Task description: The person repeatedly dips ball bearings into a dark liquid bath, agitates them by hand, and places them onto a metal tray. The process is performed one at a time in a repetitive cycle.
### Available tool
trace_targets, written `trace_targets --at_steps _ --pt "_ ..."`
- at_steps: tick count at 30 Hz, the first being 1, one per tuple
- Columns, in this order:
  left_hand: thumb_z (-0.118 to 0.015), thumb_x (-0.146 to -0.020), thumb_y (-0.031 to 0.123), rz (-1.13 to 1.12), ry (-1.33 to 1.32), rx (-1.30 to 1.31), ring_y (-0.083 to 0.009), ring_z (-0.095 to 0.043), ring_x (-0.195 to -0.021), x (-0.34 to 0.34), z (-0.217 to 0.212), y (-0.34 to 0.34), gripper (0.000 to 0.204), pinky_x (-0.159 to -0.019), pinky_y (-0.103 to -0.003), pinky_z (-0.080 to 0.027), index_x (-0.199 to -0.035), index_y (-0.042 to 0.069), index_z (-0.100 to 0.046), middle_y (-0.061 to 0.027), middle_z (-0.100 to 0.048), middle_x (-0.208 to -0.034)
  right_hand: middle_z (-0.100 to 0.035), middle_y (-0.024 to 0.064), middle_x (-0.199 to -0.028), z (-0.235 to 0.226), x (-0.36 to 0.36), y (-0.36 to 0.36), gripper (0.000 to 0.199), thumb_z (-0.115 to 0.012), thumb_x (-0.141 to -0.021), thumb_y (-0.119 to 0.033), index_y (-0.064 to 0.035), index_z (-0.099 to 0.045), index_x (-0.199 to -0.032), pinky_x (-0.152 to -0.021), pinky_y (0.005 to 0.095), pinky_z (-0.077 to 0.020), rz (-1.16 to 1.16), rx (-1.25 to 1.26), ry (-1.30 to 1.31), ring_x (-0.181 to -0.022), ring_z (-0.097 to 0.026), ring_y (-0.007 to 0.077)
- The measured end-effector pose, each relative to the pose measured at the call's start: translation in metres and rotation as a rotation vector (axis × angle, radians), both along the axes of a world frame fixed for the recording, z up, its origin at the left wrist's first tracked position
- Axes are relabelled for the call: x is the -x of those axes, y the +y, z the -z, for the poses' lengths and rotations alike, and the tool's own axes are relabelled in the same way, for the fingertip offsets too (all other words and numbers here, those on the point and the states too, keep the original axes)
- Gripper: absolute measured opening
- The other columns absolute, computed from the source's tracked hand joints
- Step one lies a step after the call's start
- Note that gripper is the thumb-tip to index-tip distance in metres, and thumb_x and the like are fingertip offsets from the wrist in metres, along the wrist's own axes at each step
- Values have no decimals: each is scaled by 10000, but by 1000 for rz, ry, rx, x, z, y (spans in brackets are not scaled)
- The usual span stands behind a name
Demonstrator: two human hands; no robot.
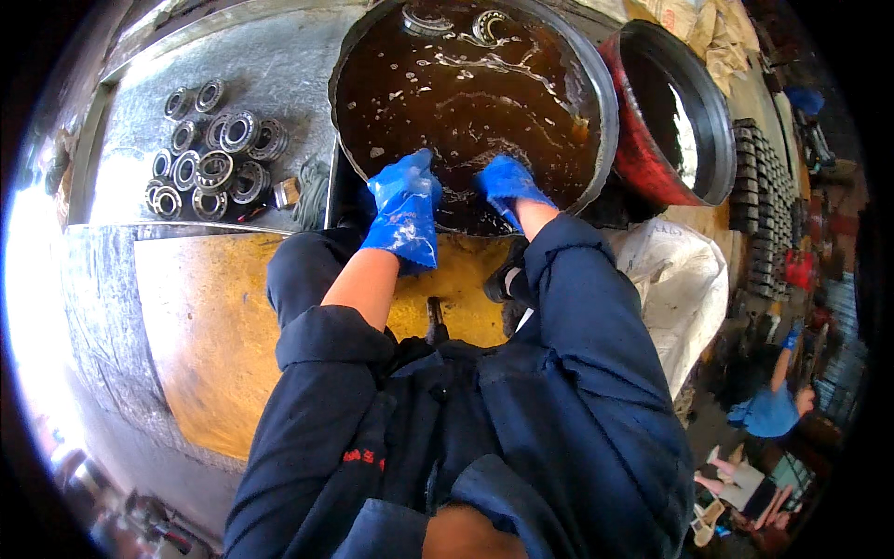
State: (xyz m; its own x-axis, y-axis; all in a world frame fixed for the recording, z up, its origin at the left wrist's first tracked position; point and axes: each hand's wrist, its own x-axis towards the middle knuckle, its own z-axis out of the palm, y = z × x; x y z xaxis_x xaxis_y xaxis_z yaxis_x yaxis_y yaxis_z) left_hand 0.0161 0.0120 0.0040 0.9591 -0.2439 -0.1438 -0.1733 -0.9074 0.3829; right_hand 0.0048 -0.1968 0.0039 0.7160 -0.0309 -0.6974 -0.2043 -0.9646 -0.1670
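A wide round metal tub [603, 140] of brown, frothy liquid [466, 102] stands in front of me. Over its near left rim, my left hand [405, 207] in a wet blue rubber glove is closed, its fingers curled in; what it holds, if anything, is hidden. To its right, my right hand [512, 189], gloved the same way, reaches down at the liquid's near side. Motion and the liquid hide its fingers. Two metal bearings, one lying tilted [426, 20] and one showing its rollers [489, 27], sit at the tub's far side, apart from both hands.
Several greasy bearings [214, 169] are heaped on a grey metal table [279, 56] at the left, beside a brush [287, 193] and a dark green cloth [312, 191]. A red drum [626, 121] stands right of the tub, near stacked metal parts [759, 205] and a white sack [675, 279]. People are at far right.
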Motion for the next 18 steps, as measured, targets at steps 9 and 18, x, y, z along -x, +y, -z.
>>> trace_targets --at_steps 9,18 --pt "-634 -849 270 27 -18 31 -334 -707 -1022 0 4 -14 402 -908 -448 -548 -1243 228 -705 -104 -746 -1113 -666 108 -1348 58 -26 -12 352 -638 -933 -264 -157 -723 -1258 -996 501 -520 -154 301 84 -1220 -646 347" --pt "-637 -893 308 29 -85 105 -351 -700 -1006 -2 25 -3 340 -911 -421 -541 -1196 184 -729 -116 -746 -1091 -694 161 -1206 41 -28 15 326 -647 -854 -218 -126 -730 -1155 -954 467 -532 -252 234 40 -1117 -673 392"
